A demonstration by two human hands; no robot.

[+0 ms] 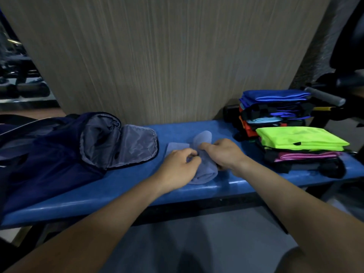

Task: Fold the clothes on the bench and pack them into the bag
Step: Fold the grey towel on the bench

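Observation:
A small pale-blue cloth (204, 172) lies partly rolled in the middle of the blue padded bench (126, 186). My left hand (180, 166) pinches its left side with curled fingers. My right hand (222, 152) grips the roll from the right, thumb on top. A navy bag (59, 152) lies on the bench's left end, its grey-lined flap (136, 144) open toward the cloth. A stack of folded clothes (275, 113) with a blue piece on top stands at the right, and a nearer stack (301, 138) is topped by a neon-green piece.
A beige striped wall panel (167, 56) rises right behind the bench. Dark gym equipment with a grey padded bar (325, 96) stands at the far right, and more dark equipment at the far left. Grey floor lies in front of the bench.

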